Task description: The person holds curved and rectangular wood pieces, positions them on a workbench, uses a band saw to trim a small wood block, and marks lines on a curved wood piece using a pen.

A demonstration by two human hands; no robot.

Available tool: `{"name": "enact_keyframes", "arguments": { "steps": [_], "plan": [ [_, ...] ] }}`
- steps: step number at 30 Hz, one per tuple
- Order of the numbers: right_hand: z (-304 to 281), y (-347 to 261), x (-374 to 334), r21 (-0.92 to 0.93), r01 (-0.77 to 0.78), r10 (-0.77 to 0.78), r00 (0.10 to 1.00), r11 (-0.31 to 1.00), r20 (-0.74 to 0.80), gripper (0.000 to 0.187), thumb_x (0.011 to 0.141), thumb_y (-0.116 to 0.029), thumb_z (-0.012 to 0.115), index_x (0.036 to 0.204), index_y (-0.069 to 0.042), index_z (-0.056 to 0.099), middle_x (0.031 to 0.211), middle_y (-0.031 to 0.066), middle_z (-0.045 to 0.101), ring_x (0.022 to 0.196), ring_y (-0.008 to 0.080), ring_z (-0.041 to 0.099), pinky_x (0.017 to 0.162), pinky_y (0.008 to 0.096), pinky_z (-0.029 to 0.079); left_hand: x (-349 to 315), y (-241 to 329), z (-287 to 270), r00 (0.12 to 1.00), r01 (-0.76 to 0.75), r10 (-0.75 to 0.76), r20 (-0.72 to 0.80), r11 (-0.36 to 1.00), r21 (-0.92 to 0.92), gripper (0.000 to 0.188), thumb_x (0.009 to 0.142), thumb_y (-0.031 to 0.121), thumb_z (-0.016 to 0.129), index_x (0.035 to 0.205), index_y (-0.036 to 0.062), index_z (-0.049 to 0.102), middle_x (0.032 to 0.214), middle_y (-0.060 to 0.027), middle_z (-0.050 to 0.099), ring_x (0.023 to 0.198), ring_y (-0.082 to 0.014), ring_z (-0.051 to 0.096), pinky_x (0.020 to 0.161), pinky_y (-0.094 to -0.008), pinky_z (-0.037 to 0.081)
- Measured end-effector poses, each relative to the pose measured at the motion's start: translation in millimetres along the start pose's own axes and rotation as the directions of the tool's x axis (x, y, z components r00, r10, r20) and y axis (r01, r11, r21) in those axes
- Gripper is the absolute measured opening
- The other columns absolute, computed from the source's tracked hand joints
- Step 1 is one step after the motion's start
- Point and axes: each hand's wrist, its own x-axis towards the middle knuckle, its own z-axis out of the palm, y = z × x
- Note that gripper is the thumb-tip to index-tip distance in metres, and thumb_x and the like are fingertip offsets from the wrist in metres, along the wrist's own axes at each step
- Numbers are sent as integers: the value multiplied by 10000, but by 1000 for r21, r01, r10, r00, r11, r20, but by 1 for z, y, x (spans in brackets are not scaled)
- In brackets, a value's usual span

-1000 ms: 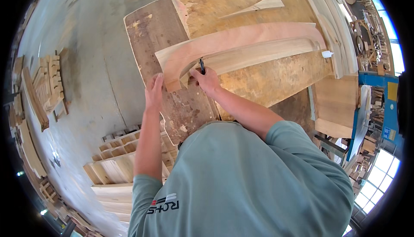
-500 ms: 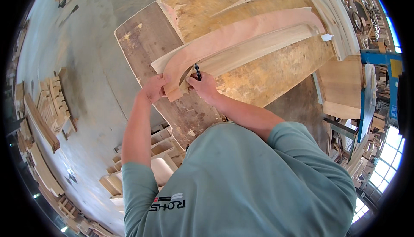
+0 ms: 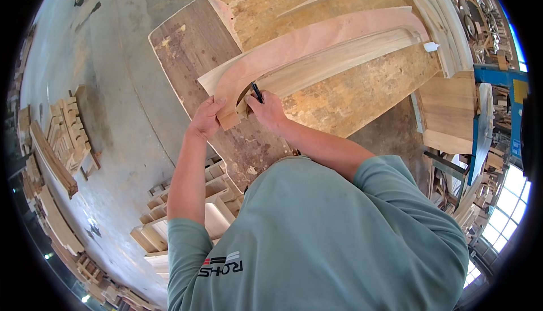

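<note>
Slim black pen (image 3: 257, 92) leaning further left; right hand (image 3: 268, 111) clasping it inside curved pinkish wooden strip (image 3: 317, 41); left hand (image 3: 207, 117) pinching outer edge, ideally steadily.

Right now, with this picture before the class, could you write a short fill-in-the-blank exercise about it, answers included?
1. The black pen is in the person's ____ hand.
2. The left hand is at the pinkish board's ____ end, not its right.
3. The pinkish board is not straight but ____.

Missing words: right; left; curved.
</note>
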Motion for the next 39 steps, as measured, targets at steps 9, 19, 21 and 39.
{"name": "enact_keyframes", "arguments": {
  "steps": [9, 19, 21, 39],
  "plan": [
    [12, 28, 7, 157, 86, -74, 994, 984, -79, 422, 847, -328, 733, 968, 66, 646, 798, 164, 680, 703, 256, 651, 674, 389, 526, -4, 5, 17, 997, -19, 23, -74, 998, 60, 515, 984, 219, 654, 1418, 10, 470, 1324, -96, 610, 1180, -219, 615, 996, -404, 523],
    [-12, 11, 12, 462, -8, 60, 993, 887, -98, 297, 878, -196, 777, 1029, 24, 646, 802, 13, 623, 680, 93, 584, 584, 263, 497, -3, -7, 16, 985, -101, 112, -133, 991, 87, 455, 982, 188, 645, 1373, 15, 491, 1300, -96, 624, 1155, -232, 641, 986, -418, 543],
    [-13, 10, 15, 462, 9, 40, 995, 887, -95, 291, 871, -195, 779, 1010, 27, 652, 769, 12, 612, 651, 90, 579, 561, 266, 487, -2, -9, 17, 981, -101, 116, -156, 990, 100, 434, 982, 195, 648, 1346, 8, 505, 1279, -100, 634, 1130, -229, 653, 969, -413, 552],
    [-15, 19, 10, 156, 58, -41, 993, 986, -108, 345, 827, -263, 805, 948, 18, 647, 759, 67, 636, 665, 153, 617, 614, 343, 538, -2, -14, 18, 965, -150, 179, -190, 976, 160, 425, 994, 182, 636, 1364, 3, 526, 1300, -95, 634, 1139, -221, 649, 963, -386, 553]
  ]
}}
